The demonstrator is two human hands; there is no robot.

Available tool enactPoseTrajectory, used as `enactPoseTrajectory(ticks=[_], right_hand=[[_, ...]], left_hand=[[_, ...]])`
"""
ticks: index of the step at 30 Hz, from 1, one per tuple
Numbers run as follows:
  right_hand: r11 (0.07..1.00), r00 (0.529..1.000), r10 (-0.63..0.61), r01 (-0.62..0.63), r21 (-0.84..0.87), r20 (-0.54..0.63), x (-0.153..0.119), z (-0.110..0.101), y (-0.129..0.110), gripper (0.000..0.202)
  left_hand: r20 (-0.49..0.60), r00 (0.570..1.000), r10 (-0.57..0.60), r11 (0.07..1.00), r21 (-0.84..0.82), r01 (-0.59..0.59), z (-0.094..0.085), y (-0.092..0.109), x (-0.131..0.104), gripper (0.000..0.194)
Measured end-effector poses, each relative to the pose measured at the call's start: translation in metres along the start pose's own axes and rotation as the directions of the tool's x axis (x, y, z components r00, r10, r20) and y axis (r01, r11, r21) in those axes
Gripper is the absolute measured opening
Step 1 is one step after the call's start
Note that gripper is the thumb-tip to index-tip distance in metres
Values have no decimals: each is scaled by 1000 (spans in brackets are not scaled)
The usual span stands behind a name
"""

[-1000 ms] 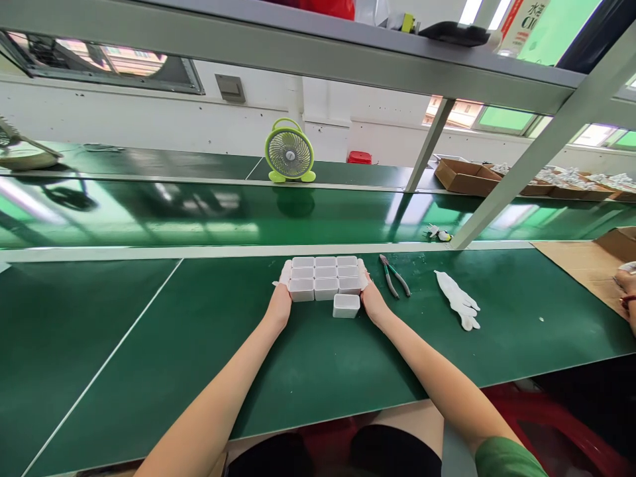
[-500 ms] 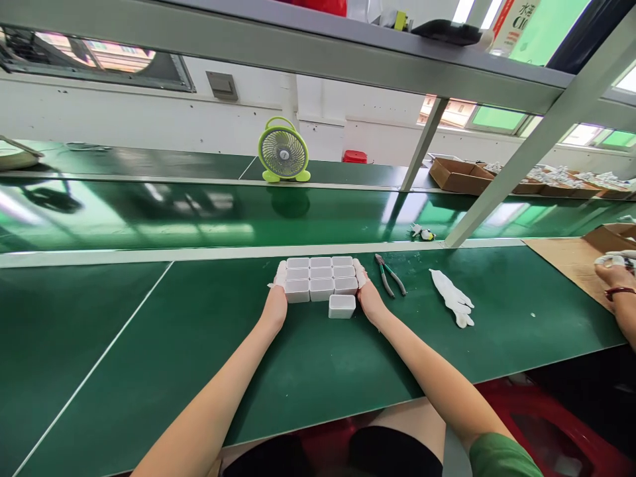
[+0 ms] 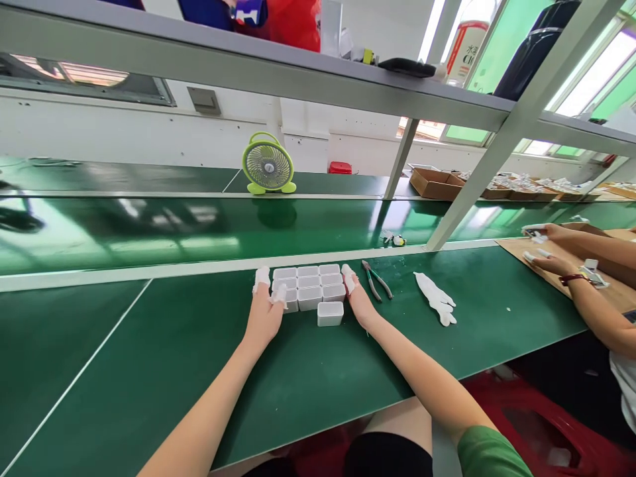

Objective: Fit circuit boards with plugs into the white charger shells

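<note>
Your left fingers (image 3: pixel 261 278) are spread from the thumb, their tips wrapped in white; your right fingers (image 3: pixel 348 281) reach forward, close together, closed around nothing. To square the boxes well, press lightly and evenly from both sides, with the flats of the fingers low on the outer walls, so that the rows neither buckle nor tip. Watch your left thumb: it overlaps the near left corner, and you cannot tell whether it touches.

Between your left hand (image 3: pixel 262 322) and right hand (image 3: pixel 362 309) sits the three-by-three block of white boxes (image 3: pixel 309 283), upright on the tabletop (image 3: pixel 298 384). The right fingers lie just beside its right edge. A single box (image 3: pixel 330 315) stands in front of the block, on your side. Beyond your right hand lie pliers (image 3: pixel 382 283), handles apart, then a white glove (image 3: pixel 436 298).
</note>
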State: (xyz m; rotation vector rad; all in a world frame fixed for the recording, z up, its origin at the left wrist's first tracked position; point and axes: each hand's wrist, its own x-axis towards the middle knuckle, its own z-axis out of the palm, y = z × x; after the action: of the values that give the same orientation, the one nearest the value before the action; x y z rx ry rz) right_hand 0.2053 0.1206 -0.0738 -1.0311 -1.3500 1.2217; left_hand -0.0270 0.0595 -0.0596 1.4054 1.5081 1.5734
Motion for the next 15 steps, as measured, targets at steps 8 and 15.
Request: enactPoseTrajectory(ticks=[8,15], right_hand=[[998,988,68,-70,-8,-140,8,-31,-8,72],[999,990,26,-32,-40,-140,4,-31,-12,53]], left_hand=[[19,958,287,870,413,-269,-14,6,-2,41],[15,941,339,797,527,-295,-20,4,2,25]])
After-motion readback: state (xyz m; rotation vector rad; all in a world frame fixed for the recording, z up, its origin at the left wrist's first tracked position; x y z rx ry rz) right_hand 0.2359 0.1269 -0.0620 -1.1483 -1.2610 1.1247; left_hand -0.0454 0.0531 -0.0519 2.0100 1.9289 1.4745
